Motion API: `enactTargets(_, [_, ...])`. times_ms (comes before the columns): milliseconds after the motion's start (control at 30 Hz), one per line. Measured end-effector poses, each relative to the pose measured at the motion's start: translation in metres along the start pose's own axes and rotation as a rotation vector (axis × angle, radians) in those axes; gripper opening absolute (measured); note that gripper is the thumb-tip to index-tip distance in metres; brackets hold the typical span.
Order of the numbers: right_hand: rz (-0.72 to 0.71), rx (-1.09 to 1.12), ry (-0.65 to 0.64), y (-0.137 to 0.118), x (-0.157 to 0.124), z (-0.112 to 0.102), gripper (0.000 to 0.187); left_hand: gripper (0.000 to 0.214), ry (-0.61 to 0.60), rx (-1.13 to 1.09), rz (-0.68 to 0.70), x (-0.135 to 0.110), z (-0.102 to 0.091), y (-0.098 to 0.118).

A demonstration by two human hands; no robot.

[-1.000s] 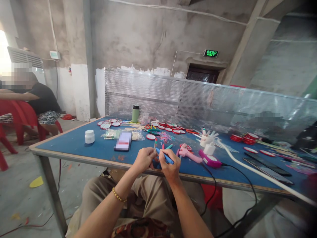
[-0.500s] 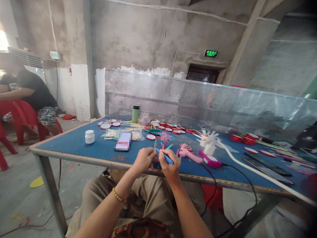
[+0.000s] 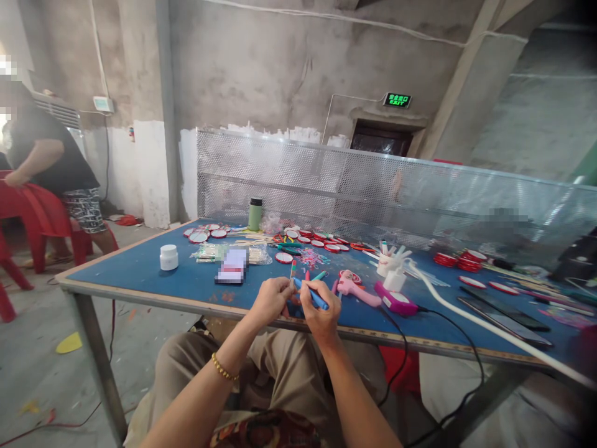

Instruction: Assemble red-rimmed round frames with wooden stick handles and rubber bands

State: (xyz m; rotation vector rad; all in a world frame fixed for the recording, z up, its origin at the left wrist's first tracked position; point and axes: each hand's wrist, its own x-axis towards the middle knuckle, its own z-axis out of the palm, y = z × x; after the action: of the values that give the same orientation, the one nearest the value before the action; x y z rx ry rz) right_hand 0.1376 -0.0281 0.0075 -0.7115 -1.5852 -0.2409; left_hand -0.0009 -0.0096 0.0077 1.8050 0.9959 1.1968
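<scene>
My right hand (image 3: pixel 319 314) is closed round a blue stick-like piece (image 3: pixel 311 295) at the near edge of the blue table (image 3: pixel 140 274). My left hand (image 3: pixel 272 298) is pinched against the end of that same piece, fingers curled; what lies between the fingertips is too small to name. A gold bracelet (image 3: pixel 224 370) circles my left wrist. Just beyond my hands lie several coloured sticks (image 3: pixel 308 275) and a pink glue gun (image 3: pixel 357 289).
A purple device (image 3: pixel 396 302) with a black cable, a white jar (image 3: pixel 168 256), a green flask (image 3: pixel 255 214), red-rimmed round discs (image 3: pixel 321 241), a white tube (image 3: pixel 489 326) and a perforated metal screen (image 3: pixel 373 193) are on the table. Another person (image 3: pixel 51 162) stands by red chairs at left.
My hands have stayed almost still on the blue piece. The person at the left has risen from sitting to standing beside the red chairs.
</scene>
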Motion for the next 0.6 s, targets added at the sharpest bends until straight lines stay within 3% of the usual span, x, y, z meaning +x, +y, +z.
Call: enactTargets(600, [-0.005,-0.009,-0.008,0.0001,-0.0008,0.0012,0.011,0.031,0.011,0.0,0.003,-0.0013,-0.0004,0.0027])
